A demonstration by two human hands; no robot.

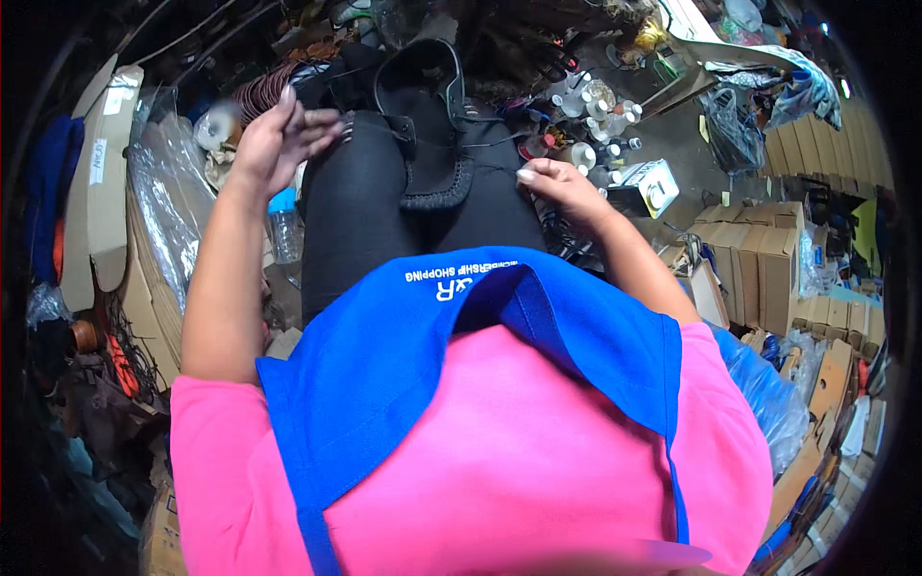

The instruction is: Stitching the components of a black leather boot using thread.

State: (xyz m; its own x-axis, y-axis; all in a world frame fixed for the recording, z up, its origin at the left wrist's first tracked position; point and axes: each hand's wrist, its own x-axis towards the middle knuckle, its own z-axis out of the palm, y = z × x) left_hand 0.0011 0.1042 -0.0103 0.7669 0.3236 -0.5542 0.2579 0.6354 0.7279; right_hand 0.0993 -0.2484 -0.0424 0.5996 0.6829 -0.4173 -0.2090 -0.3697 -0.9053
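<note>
A black shoe (429, 144) lies on my lap between my thighs, its open collar toward the far side and thick stitching along its near end. Thin black thread (492, 167) trails from the shoe's right side over my right thigh. At the end of that thread my right hand (569, 192) is closed in a pinch, thumb against forefinger. My left hand (283, 142) is raised over the outer side of my left thigh, apart from the shoe. Its fingers are stretched out and a little blurred, with nothing visible in them.
Several small bottles (579, 156) and a metal can (657, 188) stand right of my legs. A clear bottle with a blue cap (284, 230) is beside my left thigh. Cardboard (759, 252) is stacked at right; plastic-wrapped sheets (173, 192) lean at left.
</note>
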